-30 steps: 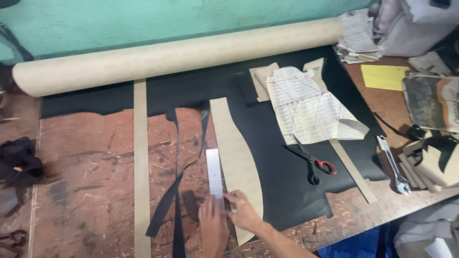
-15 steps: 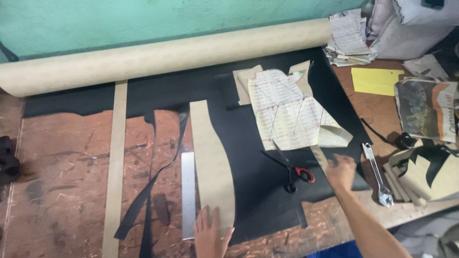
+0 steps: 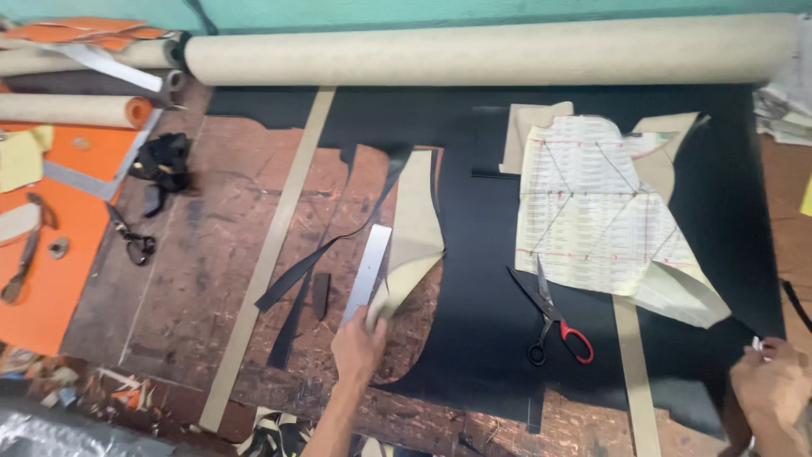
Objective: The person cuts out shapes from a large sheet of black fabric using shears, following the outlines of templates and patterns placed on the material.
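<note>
My left hand (image 3: pixel 359 345) grips the lower end of a long beige pattern piece (image 3: pixel 416 222), whose bottom edge curls up off the table. A metal ruler (image 3: pixel 369 269) lies right beside it, under my thumb side. Both rest at the left edge of a black leather sheet (image 3: pixel 482 338). My right hand (image 3: pixel 771 391) is at the lower right by the sheet's corner, closed around a small white stick (image 3: pixel 755 343). Red-handled scissors (image 3: pixel 554 323) lie on the black sheet between my hands.
A printed paper pattern (image 3: pixel 592 211) with beige pieces under it lies on the sheet. A large beige roll (image 3: pixel 491 52) runs along the back. Beige strips (image 3: pixel 271 254) and black offcuts (image 3: pixel 321 254) cross the brown table. Orange sheets (image 3: pixel 51 254) and tools sit left.
The view has swung left. My left hand has lifted the pattern piece's lower end. My right hand moved from near the scissors to the lower right corner.
</note>
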